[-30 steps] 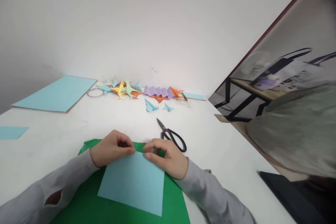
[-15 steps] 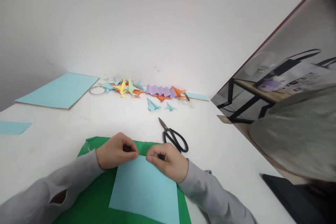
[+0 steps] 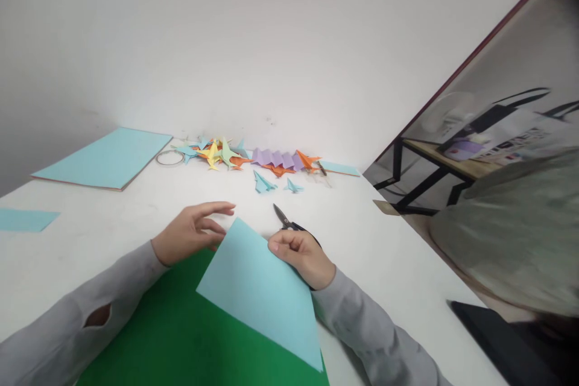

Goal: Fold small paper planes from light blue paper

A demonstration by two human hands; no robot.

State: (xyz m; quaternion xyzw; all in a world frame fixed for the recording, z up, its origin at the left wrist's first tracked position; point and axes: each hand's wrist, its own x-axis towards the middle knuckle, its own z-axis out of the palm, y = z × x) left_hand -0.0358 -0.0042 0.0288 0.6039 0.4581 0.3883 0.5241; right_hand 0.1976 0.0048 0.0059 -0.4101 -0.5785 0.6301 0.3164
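A light blue sheet of paper (image 3: 262, 289) is pinched along its upper right edge by my right hand (image 3: 304, 256). The sheet is tilted, with its top corner pointing away from me, and it overlies the green mat (image 3: 181, 338). My left hand (image 3: 196, 229) is open beside the sheet's upper left edge, fingers apart and stretched toward that corner. Just beyond my right hand lies a pair of black scissors (image 3: 284, 217); their handles are mostly hidden behind the hand.
Folded paper figures (image 3: 221, 154) and a purple pleated strip (image 3: 277, 159) lie along the wall. Two small blue folded pieces (image 3: 263, 183) sit before them. Blue sheets (image 3: 106, 160) and a ring (image 3: 170, 158) are at left. A person's clothed body (image 3: 511, 235) is at right.
My left hand has let go of the blue paper and opened out to the left. My right hand has raised and turned the sheet, moving slightly right and away.
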